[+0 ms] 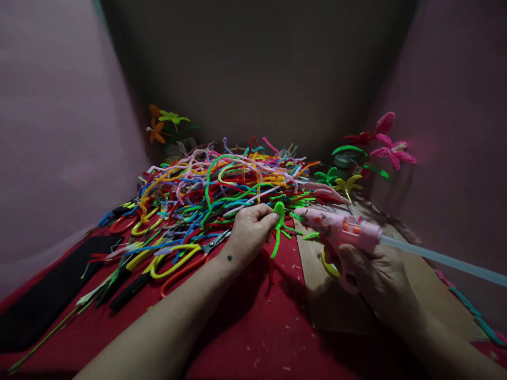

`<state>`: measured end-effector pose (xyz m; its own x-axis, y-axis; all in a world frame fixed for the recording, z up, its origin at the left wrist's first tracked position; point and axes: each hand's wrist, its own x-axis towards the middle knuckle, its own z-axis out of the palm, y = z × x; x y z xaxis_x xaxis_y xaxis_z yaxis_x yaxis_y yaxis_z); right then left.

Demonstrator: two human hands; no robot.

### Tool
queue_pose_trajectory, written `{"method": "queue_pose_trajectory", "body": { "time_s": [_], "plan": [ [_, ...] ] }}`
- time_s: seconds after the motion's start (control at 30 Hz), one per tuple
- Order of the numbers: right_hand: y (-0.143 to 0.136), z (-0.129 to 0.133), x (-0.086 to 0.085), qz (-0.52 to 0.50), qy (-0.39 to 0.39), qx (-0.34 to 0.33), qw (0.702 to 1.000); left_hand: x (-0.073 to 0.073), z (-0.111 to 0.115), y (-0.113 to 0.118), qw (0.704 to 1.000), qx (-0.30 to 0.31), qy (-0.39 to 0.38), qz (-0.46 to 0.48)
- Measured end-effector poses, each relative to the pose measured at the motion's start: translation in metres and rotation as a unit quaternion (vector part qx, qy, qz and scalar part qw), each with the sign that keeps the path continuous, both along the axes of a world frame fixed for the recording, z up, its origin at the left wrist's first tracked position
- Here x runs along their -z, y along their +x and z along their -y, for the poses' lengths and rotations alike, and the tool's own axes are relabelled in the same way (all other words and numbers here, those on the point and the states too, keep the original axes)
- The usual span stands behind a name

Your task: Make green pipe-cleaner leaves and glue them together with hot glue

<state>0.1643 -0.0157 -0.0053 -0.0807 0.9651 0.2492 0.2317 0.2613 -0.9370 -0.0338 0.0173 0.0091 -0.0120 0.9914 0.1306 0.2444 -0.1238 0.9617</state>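
In the head view my left hand point(253, 229) pinches a bright green pipe-cleaner piece point(279, 214), with a rounded loop at its top and thin strands hanging below. My right hand point(370, 274) is wrapped around the handle of a pink hot glue gun point(336, 226). The gun's nozzle points left, close to the green piece; whether they touch I cannot tell. A long translucent glue stick point(443, 258) sticks out of the gun's back end. Just left of my left wrist lie scissors point(178, 258) with yellow and red handles.
A tangled heap of colourful pipe cleaners point(229, 174) covers the back of the red cloth point(253, 338). A wooden board point(328, 306) lies under my right hand. Pipe-cleaner flowers, pink point(392, 150) and orange point(156, 129), stand at either side. A black strip point(51, 290) lies left.
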Motion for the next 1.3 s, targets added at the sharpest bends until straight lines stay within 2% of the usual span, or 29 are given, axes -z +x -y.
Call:
{"method": "queue_pose_trajectory", "body": {
  "time_s": [0.43, 0.6, 0.87, 1.3],
  "plan": [
    [0.0005, 0.0, 0.0004, -0.021, 0.024, -0.002, 0.999, 0.0051, -0.0012, -0.0009, 0.998, -0.002, 0.021, -0.065],
    [-0.0011, -0.0006, -0.001, -0.017, 0.023, 0.005, 1.0, 0.0035, -0.0009, -0.0009, 0.999, -0.006, 0.027, -0.047],
    [-0.0005, 0.0019, 0.0007, 0.002, -0.029, 0.01, 1.0, 0.0032, -0.003, -0.0029, 0.998, -0.011, 0.04, -0.039],
    [0.0029, 0.0024, 0.0041, 0.019, -0.044, 0.01, 0.999, 0.0073, -0.0078, -0.0043, 0.997, -0.029, 0.065, -0.024]
  ]
}}
